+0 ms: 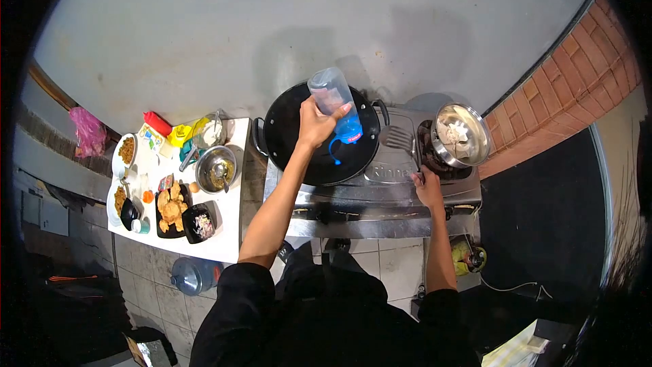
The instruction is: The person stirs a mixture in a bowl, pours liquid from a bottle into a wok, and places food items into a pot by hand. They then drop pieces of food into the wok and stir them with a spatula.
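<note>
Grey wall (204,34) is rising behind a metal stove (414,198), where a black wok (282,119) is resting. The left hand (318,124) is wrapping around a clear bottle (331,87), holding it blue end down over the wok, probably pointing its mouth inside the rim. The right hand (428,189) is gripping a slotted spatula (397,138) by its handle, its head sitting right of the wok, apparently leaving space beneath the bottle.

From where I stand, the left hand (318,124) holds a clear bottle (329,87) over the black wok (288,122) (blue cap (348,127) towards the person); right of the wok, the right hand (428,189) grips a spatula (396,138).
</note>
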Action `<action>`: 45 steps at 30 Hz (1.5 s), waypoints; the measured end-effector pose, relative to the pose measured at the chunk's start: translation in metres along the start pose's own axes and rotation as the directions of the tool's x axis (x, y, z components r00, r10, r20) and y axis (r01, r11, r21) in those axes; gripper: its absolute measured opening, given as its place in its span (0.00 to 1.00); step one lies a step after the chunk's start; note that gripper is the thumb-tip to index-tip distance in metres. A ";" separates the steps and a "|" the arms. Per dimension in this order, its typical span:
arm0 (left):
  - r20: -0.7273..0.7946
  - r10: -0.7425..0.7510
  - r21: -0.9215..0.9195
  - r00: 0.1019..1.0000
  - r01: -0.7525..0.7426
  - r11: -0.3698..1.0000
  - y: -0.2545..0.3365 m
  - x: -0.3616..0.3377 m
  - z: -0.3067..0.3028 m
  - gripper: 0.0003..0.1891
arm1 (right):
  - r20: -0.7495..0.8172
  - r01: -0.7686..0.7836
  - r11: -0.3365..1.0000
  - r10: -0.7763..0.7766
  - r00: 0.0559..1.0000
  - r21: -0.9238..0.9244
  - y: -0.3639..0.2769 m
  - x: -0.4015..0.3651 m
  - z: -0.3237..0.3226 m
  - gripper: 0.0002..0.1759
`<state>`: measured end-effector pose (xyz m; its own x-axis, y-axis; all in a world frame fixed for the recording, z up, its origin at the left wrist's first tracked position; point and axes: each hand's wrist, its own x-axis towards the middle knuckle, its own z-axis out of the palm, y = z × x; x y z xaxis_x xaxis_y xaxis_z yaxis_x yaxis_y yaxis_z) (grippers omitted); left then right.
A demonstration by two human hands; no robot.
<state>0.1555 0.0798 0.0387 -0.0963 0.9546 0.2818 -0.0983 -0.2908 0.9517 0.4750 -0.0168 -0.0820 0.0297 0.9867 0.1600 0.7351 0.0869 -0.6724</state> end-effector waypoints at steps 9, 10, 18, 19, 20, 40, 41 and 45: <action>-0.073 -0.124 -0.017 0.990 0.123 0.992 0.011 -0.005 0.002 0.16 | -0.081 0.067 0.984 -0.082 0.993 -0.168 0.016 -0.005 0.009 0.13; -0.065 -0.099 0.036 0.993 0.102 0.994 0.004 -0.003 -0.001 0.17 | -0.083 0.078 0.985 -0.092 0.992 -0.156 0.017 -0.004 0.008 0.14; -0.103 -0.141 0.078 0.985 0.150 0.986 0.005 -0.006 0.005 0.18 | -0.066 0.104 0.965 -0.123 0.990 -0.243 0.010 -0.003 0.008 0.13; -0.080 -0.143 -0.002 0.986 0.143 0.990 0.010 -0.008 0.006 0.17 | -0.078 0.107 0.969 -0.128 0.989 -0.224 0.010 -0.003 0.009 0.13; -0.057 -0.145 -0.083 0.988 0.140 0.987 0.014 -0.010 0.008 0.16 | -0.079 0.105 0.969 -0.126 0.989 -0.226 0.011 -0.003 0.009 0.13; -0.208 0.016 -0.086 0.978 -0.034 0.996 0.090 -0.009 -0.073 0.33 | 0.181 -0.094 0.863 0.209 0.961 -0.496 -0.043 0.000 0.000 0.31; -0.220 0.020 -0.102 0.975 -0.043 0.994 0.095 -0.008 -0.086 0.32 | 0.192 -0.076 0.865 0.195 0.962 -0.496 -0.069 0.002 -0.008 0.31; -0.170 0.124 -0.085 0.978 -0.140 0.986 0.122 -0.015 -0.128 0.33 | 0.009 0.338 0.928 -0.341 0.940 -0.158 -0.162 0.014 -0.010 0.35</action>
<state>0.0182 0.0215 0.1352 -0.2748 0.8862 0.3729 -0.1676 -0.4261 0.8890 0.3633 -0.0187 0.0366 -0.2286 0.8992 0.3731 0.7989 0.3923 -0.4560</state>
